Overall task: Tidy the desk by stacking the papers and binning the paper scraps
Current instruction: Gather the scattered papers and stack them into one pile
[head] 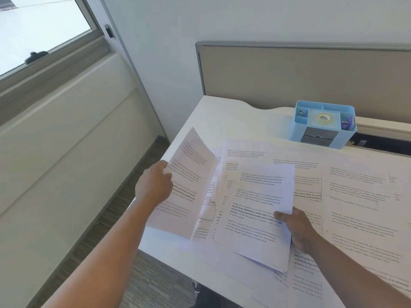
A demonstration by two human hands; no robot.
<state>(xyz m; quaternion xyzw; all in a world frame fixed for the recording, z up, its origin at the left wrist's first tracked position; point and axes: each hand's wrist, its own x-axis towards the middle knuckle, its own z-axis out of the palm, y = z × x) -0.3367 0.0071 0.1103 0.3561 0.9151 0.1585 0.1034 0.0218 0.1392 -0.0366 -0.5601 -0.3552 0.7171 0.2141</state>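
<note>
The left hand [154,185] gripped one raised white printed sheet [189,185]; the right hand [295,227] clenched a partial white paper stack [255,216]. Many loose printed sheets [355,196] covered the white desk [222,112]; stacking looked early, binning unstarted

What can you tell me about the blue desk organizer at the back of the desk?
The blue desk organizer looks like light blue plastic, boxy, with open compartments on top. A tape roll lies in the middle one; small items fill the side ones. Two grey drawer fronts face the camera. It stands upright on the white desk, apart from the papers.
</note>
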